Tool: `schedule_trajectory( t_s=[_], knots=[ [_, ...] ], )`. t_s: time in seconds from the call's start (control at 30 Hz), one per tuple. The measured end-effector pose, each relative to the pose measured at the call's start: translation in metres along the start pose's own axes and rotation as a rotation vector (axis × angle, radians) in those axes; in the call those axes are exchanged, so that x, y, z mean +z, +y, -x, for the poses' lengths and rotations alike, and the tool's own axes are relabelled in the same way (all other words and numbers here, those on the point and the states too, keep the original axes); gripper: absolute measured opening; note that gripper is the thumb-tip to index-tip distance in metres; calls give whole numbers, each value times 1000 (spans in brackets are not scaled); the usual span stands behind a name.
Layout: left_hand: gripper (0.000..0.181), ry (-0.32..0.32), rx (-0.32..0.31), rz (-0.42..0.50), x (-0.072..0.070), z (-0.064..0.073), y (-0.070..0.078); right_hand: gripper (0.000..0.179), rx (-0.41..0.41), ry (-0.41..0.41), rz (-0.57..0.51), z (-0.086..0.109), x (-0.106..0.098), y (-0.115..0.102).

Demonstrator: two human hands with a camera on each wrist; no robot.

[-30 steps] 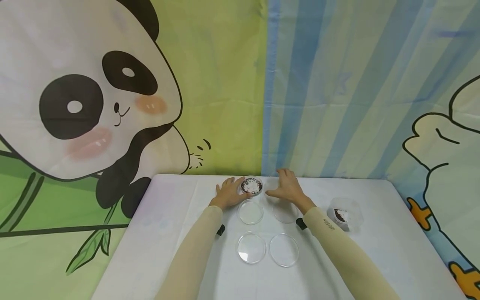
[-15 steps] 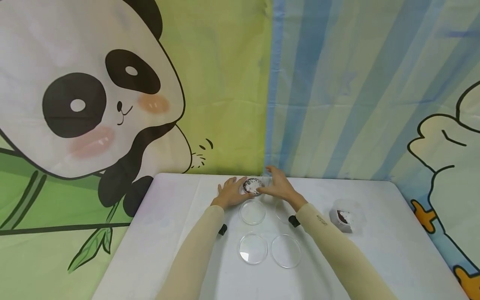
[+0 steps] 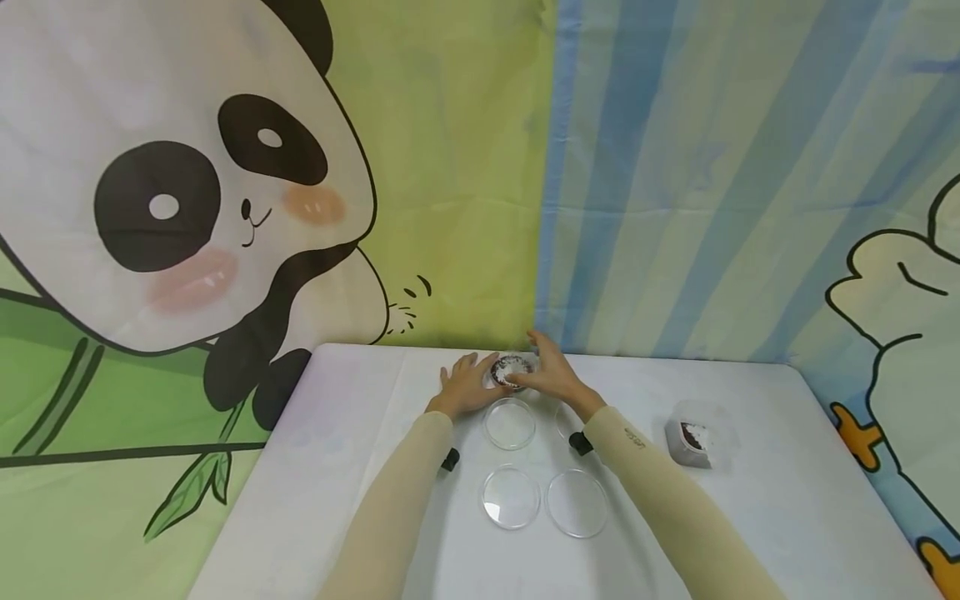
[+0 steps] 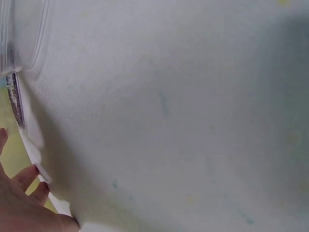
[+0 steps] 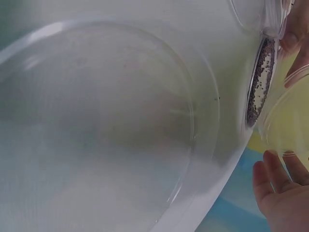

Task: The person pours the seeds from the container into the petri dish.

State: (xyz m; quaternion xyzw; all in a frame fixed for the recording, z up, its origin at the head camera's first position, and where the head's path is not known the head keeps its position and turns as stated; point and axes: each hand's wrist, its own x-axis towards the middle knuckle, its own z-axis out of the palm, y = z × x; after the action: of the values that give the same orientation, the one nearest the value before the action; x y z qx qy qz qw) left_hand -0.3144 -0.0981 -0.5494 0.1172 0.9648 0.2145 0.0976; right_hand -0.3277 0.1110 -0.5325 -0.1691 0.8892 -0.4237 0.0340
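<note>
In the head view a small round clear dish [image 3: 512, 367] of dark and white grains sits near the table's far edge. My left hand [image 3: 462, 389] holds its left side between thumb and fingers. A clear round lid [image 5: 289, 116], tilted beside the dish in the right wrist view, is gripped by my right hand [image 3: 557, 375]. Its fingers [image 5: 275, 179] show below the lid there; its thumb lies over the dish in the head view. The left wrist view has my left fingers [image 4: 26, 176] at its edge, with the dish [image 4: 14, 99] above them.
Several clear round plates or lids lie on the white table [image 3: 360, 400]: one near plate [image 3: 511, 497], one beside it [image 3: 576, 502], one behind [image 3: 509, 423], another partly under my right arm. To the right stands a clear container [image 3: 687, 442] with dark and white contents.
My right hand has come left to the dish, bringing the clear lid against its right side. My left hand has stayed around the dish. The whole view has shifted slightly.
</note>
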Motion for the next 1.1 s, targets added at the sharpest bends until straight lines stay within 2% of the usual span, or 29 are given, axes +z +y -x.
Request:
schedule_trajectory(
  t_s=[0.5,0.63,0.8,1.1],
  knots=[
    [95,-27,10,8,-3,1,-6,108,17,-13,93,-8,9,-9],
    [95,-33,23,4,-4,1,-8,108,-2,-14,179,-13,10,-8],
    [87,-28,36,24,-3,0,-11,108,-5,-36,317,-17,13,-7],
    [86,-35,21,14,-2,-2,-14,105,16,-90,394,-21,19,-6]
  ],
)
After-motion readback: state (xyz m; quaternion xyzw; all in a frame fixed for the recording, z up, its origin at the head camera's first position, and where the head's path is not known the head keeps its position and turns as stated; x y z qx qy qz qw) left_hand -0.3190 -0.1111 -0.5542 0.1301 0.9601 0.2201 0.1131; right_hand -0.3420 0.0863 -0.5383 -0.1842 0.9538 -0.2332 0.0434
